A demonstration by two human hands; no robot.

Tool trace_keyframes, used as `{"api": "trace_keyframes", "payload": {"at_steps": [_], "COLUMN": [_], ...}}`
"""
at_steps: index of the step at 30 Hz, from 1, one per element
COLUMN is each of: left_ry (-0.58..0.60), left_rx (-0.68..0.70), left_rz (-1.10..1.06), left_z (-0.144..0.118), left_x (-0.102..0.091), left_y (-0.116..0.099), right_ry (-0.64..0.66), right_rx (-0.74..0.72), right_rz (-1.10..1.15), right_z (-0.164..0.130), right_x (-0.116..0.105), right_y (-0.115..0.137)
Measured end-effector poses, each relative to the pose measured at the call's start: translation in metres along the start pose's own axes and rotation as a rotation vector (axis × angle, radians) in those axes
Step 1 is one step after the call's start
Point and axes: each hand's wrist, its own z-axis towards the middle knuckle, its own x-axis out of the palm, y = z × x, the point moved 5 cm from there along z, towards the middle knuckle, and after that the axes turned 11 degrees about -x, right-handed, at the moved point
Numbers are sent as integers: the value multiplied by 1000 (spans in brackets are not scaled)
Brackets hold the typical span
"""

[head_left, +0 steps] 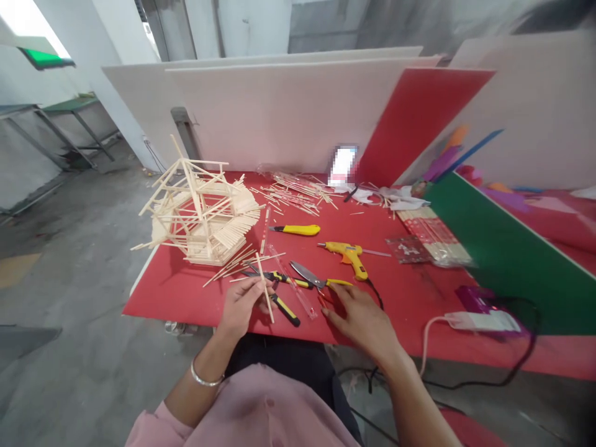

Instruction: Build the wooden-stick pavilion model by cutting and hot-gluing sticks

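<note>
A pink sleeve [242,416] fills the bottom edge, nearest the camera, and above it a bangle [205,380] circles the left wrist. The left hand [242,304] is closed around a thin stick [265,287], pinched between thumb and fingers so that it stands tilted over the near edge of the red table [186,292]. The right hand [361,316] lies flat with fingers spread, holding nothing; its fingertips rest on the table just beside the scissors [311,277] and the end of a clear ruler [298,292]. Between the two hands lie pliers [279,301] with black and yellow handles. A little farther back sits a yellow glue gun [349,256], its black cord running off the near edge past the right hand. A yellow knife [295,230] lies beyond that, toward the middle of the table. To the left stands a stick model [200,214], a loose frame over stacked layers, with a few spare sticks fanned at its base. More sticks [293,192] are scattered at the back. On the right are a packet of sticks [435,239], a green board [503,254] and a white power strip [484,321]. White boards [279,118] and a red board [414,118] stand behind.
</note>
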Motion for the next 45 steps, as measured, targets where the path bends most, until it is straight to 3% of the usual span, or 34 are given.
{"api": "trace_keyframes", "payload": {"at_steps": [2,4,7,10,12,15,20,25,30,33,36,39,42,45], "left_ry": [-36,-73,-101,-107,-118,-125,-90,-76,-80,-66,-60,-43,-7,51], "left_rx": [8,-6,-36,-21,-6,-7,-29,-29,-47,-67,-95,-114,-119,-79], "left_rz": [6,16,45,60,53,56,70,32,-3,-24,-53,-73,-50,36], "left_z": [0,-1,-4,-8,-10,-10,-7,-6,-7,-7,-7,-6,-4,-4], "left_x": [-7,-13,-20,-27,-32,-38,-45,-56,-65,-65,-63,-58,-50,-40], "left_y": [1,3,5,3,0,-2,2,6,8,7,6,5,6,3], "right_ry": [-62,-225,-415,-287,-217,-183,-5,94,132,186,324,299,215,228], "right_rx": [3,-15,-192,-424,-439,-316,-200,-210,-81,-26,55,118,79,13], "right_rz": [-4,28,265,448,362,116,-110,-142,-83,282,972,1541,1711,1546], "right_z": [2,4,6,10,14,27,52,61,55,49,34,15,0,-6], "right_x": [-4,-11,-12,5,15,21,18,12,12,13,15,8,3,5], "right_y": [5,19,60,104,117,112,95,98,100,94,88,88,93,99]}}
